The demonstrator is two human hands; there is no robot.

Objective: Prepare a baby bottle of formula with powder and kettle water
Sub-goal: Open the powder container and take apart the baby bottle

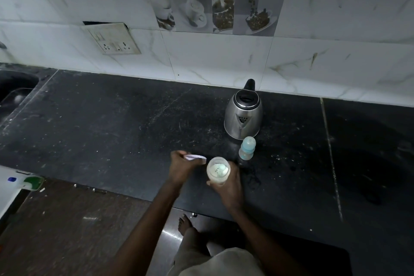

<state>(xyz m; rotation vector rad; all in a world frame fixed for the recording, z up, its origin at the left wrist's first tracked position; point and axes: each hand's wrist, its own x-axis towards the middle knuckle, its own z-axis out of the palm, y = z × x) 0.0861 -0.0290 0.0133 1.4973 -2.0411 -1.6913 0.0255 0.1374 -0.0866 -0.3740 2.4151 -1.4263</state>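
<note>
An open clear baby bottle with pale powder or liquid inside stands near the front edge of the black counter, and my right hand grips its side. My left hand pinches a small white, purplish sachet just left of the bottle's mouth. The bottle's blue teat cap stands upright a little behind and to the right. Behind the cap sits a steel kettle with a black lid and handle, spout facing me.
A sink lies at the far left of the counter. A wall socket plate hangs loose on the tiled backsplash. A white object with green and blue parts sits at the lower left. My bare foot shows below the counter edge.
</note>
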